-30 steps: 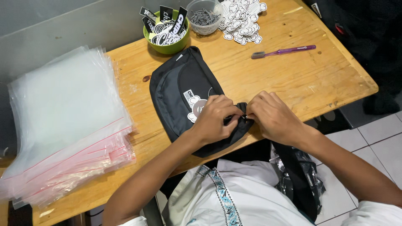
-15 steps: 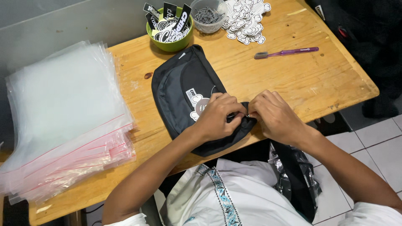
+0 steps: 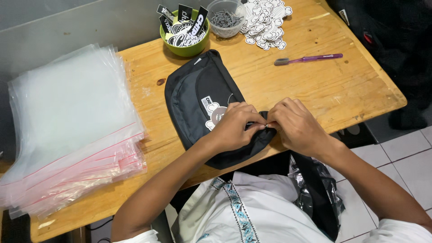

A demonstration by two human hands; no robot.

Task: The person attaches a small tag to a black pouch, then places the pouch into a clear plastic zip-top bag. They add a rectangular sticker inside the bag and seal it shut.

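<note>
A black waist bag [image 3: 193,96] with a small white tag lies on the wooden table [image 3: 342,90]. My left hand [image 3: 236,126] grips the bag's near end, fingers curled over the fabric. My right hand [image 3: 294,126] pinches something small at the same end, where the two hands meet; what the fingertips hold is hidden. A round pale tag [image 3: 216,116] shows just left of my left hand.
A thick stack of clear zip bags [image 3: 67,130] covers the table's left side. At the back stand a green bowl of black tags [image 3: 184,33], a clear cup of small metal bits [image 3: 225,20] and a pile of white stickers [image 3: 265,22]. A purple toothbrush [image 3: 310,58] lies to the right.
Both hands have stayed on the bag's near end with only small finger movements. The view has shifted slightly.
</note>
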